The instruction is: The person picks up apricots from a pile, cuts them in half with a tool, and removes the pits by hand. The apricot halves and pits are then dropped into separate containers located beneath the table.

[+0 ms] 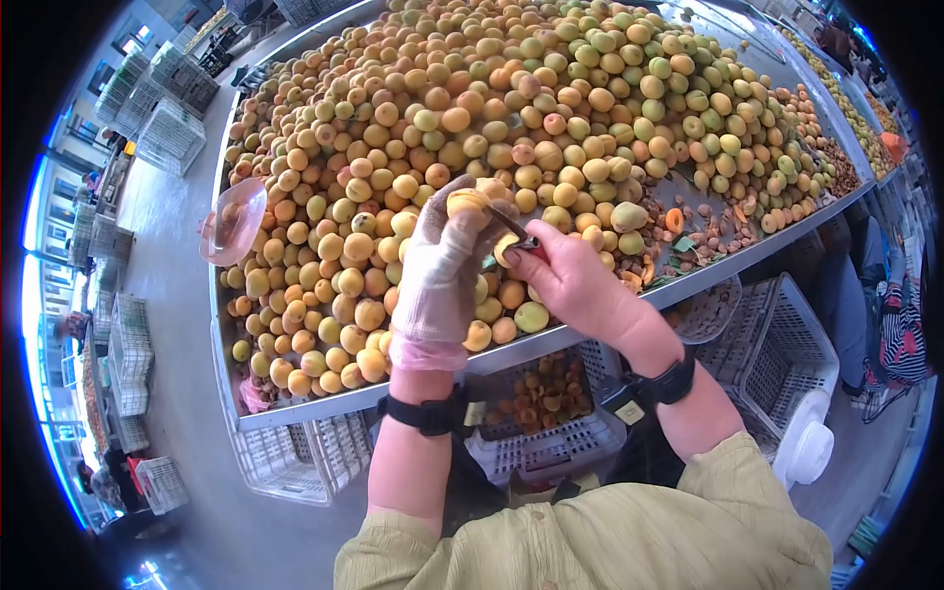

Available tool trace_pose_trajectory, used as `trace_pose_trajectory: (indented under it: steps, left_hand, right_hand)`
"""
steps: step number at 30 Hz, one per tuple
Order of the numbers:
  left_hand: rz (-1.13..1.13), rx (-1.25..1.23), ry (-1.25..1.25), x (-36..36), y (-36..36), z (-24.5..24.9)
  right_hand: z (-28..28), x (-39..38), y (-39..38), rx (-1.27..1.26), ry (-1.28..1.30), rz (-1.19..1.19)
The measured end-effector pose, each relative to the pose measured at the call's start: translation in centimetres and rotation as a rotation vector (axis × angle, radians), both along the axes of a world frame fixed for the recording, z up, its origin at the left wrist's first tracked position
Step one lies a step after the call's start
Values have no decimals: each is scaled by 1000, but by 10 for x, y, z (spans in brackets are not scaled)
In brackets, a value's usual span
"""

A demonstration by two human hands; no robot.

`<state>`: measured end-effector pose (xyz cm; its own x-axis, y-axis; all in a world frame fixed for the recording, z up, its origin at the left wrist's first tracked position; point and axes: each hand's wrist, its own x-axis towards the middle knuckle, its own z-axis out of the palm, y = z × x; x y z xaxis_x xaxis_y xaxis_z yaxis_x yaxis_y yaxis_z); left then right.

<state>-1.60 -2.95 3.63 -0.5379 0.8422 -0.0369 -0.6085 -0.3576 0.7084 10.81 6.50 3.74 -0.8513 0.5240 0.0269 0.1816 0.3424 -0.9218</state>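
Observation:
My left hand (433,285), in a white and pink glove, is closed around a yellow apricot (467,201) above the front of a large heap of apricots (442,113). Close beside it, my bare right hand (585,290) grips a small knife (531,243) with a dark and red handle. The blade reaches toward the fruit in my left hand and is partly hidden. A cut apricot piece (505,248) lies against my right thumb and the knife. Both wrists wear black bands.
The heap fills a metal-rimmed table (324,405). Loose pits (700,244) lie right of my hands. Below the edge, a crate (541,457) contains apricot halves (546,398). More crates (787,344) stand right. A clear pinkish scoop-shaped container (234,224) sits at the left rim.

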Motion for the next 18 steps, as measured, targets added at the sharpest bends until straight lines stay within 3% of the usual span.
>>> trace_pose_trajectory:
  steps: [1, 2, 3, 6, 13, 15, 17, 18]
  left_hand:
    - [29, -74, 266, -5, -1, 5]
    - [-18, -110, 368, -10, -4, 5]
    - [-20, -119, 365, -8, -5, -1]
    - [-36, 53, -107, 11, 4, -11]
    - [81, -179, 323, -6, 0, -4]
    - [108, -106, 249, 5, 7, -8]
    - [75, -18, -209, 12, 10, -20]
    - [62, -23, -144, 11, 9, -20]
  right_hand:
    - [3, 2, 6, 1, 2, 0]
    - [8, 4, 9, 20, -13, 22]
    - [9, 6, 8, 34, -30, 43]
    - [-10, -2, -6, 26, 87, -53]
    - [8, 5, 5, -15, -37, -3]
    - [-8, -3, -5, 15, 73, -43]
    - [-15, -8, -10, 139, 57, -136]
    - [-11, -7, -9, 186, 28, -142]
